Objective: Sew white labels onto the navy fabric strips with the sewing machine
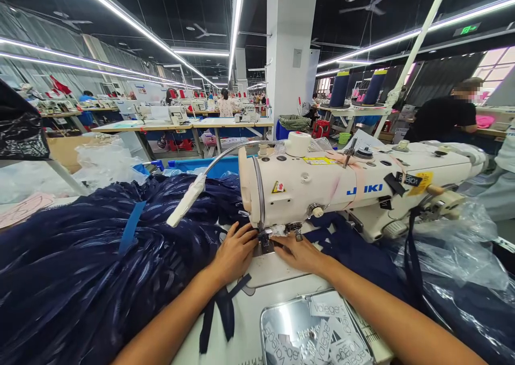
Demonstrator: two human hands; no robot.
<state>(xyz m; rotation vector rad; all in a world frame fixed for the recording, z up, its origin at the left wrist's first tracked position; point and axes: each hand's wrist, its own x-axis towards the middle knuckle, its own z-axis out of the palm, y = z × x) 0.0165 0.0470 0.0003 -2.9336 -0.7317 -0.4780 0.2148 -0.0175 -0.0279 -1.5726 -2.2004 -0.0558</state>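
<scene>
A cream sewing machine [346, 185] stands across the table in front of me. My left hand [235, 252] lies flat just left of its presser foot [265, 240], fingers pressing on navy fabric [100, 257]. My right hand [298, 253] lies flat to the right of the foot, fingertips at the needle plate. Both hands hold material down near the needle; what sits under the foot is too small to tell. A navy strap [225, 308] trails from under my left wrist over the white table [245, 322].
A big heap of navy fabric fills the left. A metal tray [281, 327] with several white labels sits near the front edge. The machine's lamp [187, 199] hangs on a flexible arm. Clear plastic bags [458, 252] lie at right. A person in black [442, 115] sits behind.
</scene>
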